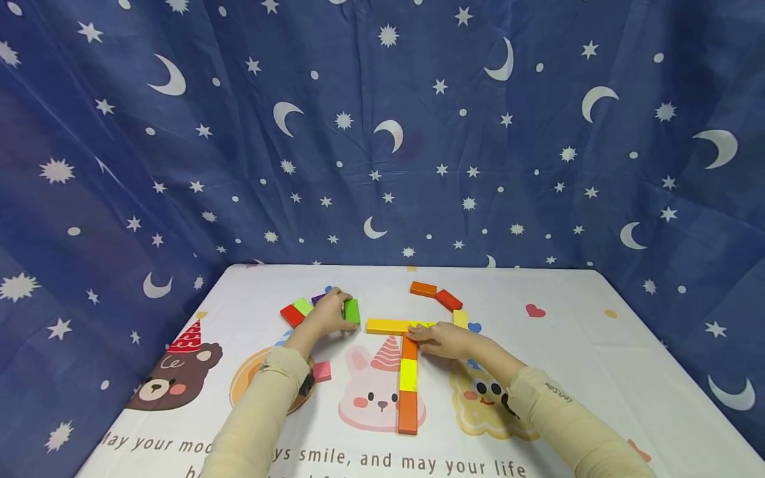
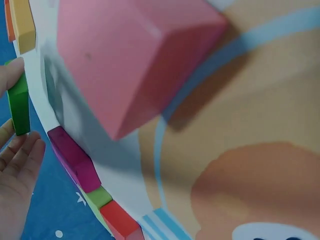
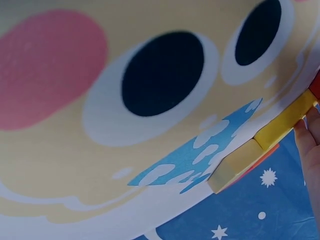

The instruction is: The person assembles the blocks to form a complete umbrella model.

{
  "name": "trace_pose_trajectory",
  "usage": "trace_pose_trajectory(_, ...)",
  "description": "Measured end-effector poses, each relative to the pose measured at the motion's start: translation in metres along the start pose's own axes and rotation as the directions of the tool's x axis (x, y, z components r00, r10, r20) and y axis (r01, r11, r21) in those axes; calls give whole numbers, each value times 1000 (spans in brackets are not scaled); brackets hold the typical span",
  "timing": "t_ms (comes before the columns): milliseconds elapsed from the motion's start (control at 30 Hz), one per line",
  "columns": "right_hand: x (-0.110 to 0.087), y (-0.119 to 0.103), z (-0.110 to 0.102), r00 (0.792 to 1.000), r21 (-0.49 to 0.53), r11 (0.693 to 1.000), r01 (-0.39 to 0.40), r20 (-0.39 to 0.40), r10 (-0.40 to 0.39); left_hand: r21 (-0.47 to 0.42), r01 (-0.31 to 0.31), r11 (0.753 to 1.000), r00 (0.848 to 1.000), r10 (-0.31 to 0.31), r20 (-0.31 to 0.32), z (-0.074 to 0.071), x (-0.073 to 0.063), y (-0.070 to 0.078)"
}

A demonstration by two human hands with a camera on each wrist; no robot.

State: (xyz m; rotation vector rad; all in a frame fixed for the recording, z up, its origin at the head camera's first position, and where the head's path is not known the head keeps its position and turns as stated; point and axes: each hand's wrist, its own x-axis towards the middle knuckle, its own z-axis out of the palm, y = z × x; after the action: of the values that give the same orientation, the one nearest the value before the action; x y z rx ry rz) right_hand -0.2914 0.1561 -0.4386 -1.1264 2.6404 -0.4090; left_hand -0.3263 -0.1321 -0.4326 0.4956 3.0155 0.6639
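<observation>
Tablecloth (image 1: 597,372) writing reads "smile, and may your life".

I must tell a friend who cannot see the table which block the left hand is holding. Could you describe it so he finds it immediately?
On the white cartoon tablecloth, look at the far left cluster of blocks, above the bear. The left hand has its grip on a dark green block at the cluster's right end. Its neighbours are red, light green and purple; only this one is dark green and held.

The green block (image 1: 352,311) stands on edge on the table, near the left end of the flat yellow bar (image 1: 387,326), which crosses the top of the orange-yellow-orange column (image 1: 409,385).
</observation>
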Motion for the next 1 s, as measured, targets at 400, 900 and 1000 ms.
trace_pose_trajectory(400,2,-1,-2,1000,4,1000,-16,3,16,31,-25,999,999,24,35,2,1,11)
trace_pose_trajectory(900,3,0,1,1000,5,1000,-9,0,9,42,-7,999,999,6,37,7,3,12)
trace_pose_trajectory(1000,3,0,2,1000,0,1000,-14,1,14,48,-14,999,999,12,47,9,4,11)
